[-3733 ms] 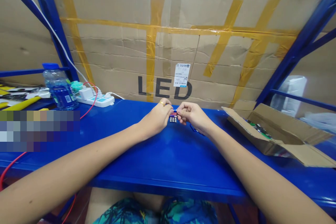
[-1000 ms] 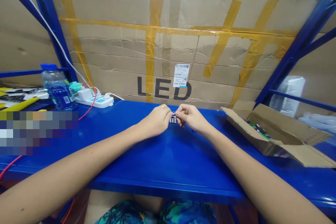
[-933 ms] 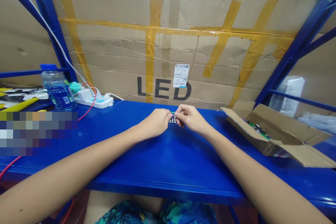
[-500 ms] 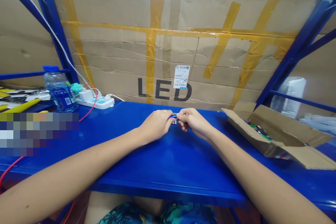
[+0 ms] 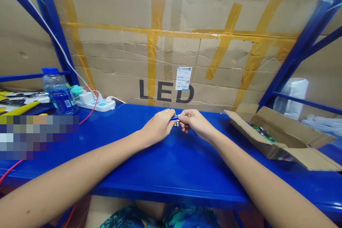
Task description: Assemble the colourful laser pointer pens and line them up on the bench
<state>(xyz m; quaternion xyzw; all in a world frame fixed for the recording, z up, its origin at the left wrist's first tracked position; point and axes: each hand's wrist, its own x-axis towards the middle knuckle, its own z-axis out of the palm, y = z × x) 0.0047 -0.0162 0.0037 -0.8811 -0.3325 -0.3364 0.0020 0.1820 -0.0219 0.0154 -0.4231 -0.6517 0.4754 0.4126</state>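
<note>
At the middle of the table, my left hand (image 5: 158,125) and my right hand (image 5: 197,124) meet. Between their fingertips shows a small, slim blue piece (image 5: 174,118), too small to name. My left hand has its fingers closed round the left end of it. The thumb and forefinger of my right hand pinch the other end, with the remaining fingers curled. Just below the blue piece, small shiny silver bits (image 5: 176,123) stick out between the hands. Fingers hide most of what is held.
An open cardboard box (image 5: 269,146) with small green and metal parts is at right. On the left are a bottle of blue liquid (image 5: 59,94), a white power strip (image 5: 103,105) and a red cable (image 5: 95,104). Large taped cardboard (image 5: 120,57) stands behind the blue table (image 5: 160,171).
The view has shifted slightly. Both hands keep their hold, with small finger movements. The green bit seen earlier beside the blue piece is now mostly hidden.
</note>
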